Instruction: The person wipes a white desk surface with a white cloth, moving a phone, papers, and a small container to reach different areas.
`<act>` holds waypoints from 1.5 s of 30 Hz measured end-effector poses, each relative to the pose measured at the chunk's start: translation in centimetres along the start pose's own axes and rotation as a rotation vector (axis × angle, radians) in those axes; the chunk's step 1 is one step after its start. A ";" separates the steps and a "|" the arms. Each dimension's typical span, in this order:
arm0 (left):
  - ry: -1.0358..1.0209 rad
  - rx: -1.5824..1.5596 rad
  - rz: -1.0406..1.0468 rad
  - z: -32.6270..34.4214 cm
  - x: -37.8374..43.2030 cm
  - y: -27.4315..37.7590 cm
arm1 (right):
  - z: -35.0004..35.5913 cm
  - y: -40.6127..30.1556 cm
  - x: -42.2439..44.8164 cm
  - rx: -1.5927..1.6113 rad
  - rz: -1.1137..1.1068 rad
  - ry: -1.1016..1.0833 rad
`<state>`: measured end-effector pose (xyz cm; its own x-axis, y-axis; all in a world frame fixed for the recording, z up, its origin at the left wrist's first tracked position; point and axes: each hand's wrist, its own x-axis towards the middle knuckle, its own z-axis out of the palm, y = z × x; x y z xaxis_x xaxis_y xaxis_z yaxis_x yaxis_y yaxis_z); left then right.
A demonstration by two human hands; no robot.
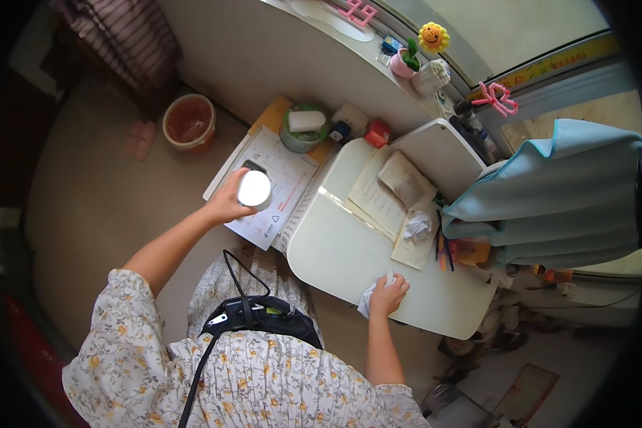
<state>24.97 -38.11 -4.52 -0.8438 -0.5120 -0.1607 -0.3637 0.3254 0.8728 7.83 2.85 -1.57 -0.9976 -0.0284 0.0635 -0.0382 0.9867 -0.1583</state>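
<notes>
My left hand grips a white cylindrical container, its bright round end facing up. It is above a printed sheet on a low surface at the left, and a dark flat object there is partly hidden behind the hand. At the front edge of the white desk, my right hand has its fingers closed on a crumpled white cloth or tissue. Beyond that hand lie written papers, a plastic-wrapped packet and another crumpled white wad.
A green round container, small boxes including a red one, and pens stand around the desk. A blue cloth hangs at the right. An orange-red bucket and pink slippers are on the floor.
</notes>
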 end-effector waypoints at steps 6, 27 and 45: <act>0.039 0.230 0.024 4.8 5.7 0.0 | 0.6 0.3 0.3 -0.009 -0.048 0.017; 0.004 0.331 -0.120 11.0 13.4 -1.7 | 1.1 1.1 0.4 0.092 -0.164 0.113; -0.161 -0.113 0.085 16.3 15.1 14.8 | 0.7 1.9 0.6 0.199 -0.162 0.080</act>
<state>0.42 -28.02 -1.52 -0.9251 -0.3499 -0.1478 -0.2494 0.2662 0.9311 7.15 4.58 -2.56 -0.9700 -0.1633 0.1800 -0.2159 0.9192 -0.3295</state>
